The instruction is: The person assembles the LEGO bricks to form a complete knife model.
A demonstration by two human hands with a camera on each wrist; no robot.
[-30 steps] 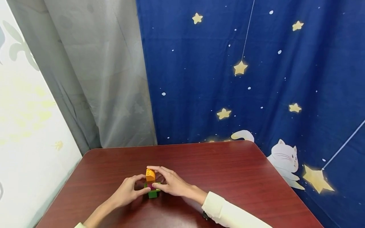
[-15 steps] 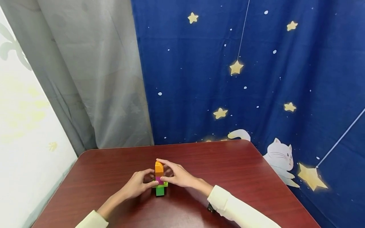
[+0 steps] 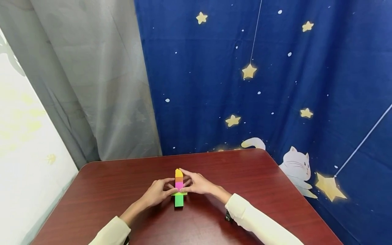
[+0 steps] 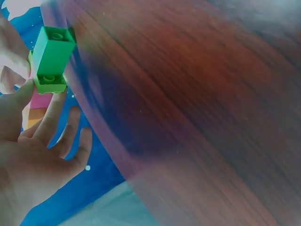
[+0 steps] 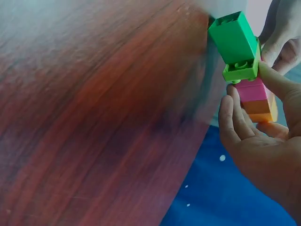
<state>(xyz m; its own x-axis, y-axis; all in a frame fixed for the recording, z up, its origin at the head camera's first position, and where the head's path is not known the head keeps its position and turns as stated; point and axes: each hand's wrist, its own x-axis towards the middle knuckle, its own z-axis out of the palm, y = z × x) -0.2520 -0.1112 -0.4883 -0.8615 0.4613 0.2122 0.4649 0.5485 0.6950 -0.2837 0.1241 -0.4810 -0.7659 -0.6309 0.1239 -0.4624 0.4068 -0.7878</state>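
Note:
Both hands hold a small tower of toy building blocks over the table in the head view. From the top it has a curved yellow-orange block, an orange-brown one, a pink block, a lime green plate and a green block at the bottom. My left hand grips it from the left, thumb near the pink block and the plate. Opposite, my right hand pinches it, index finger up at the yellow-orange block. The green block's hollow underside shows in the wrist views.
A dark red wooden table with rounded far corners lies beneath the hands. Behind it hang a grey curtain and a blue curtain with stars and a white cat. A white panel stands at the left.
Both hands have carried the tower rightward and slightly away, turning it until one side faces me squarely. My view has swung a little to the right.

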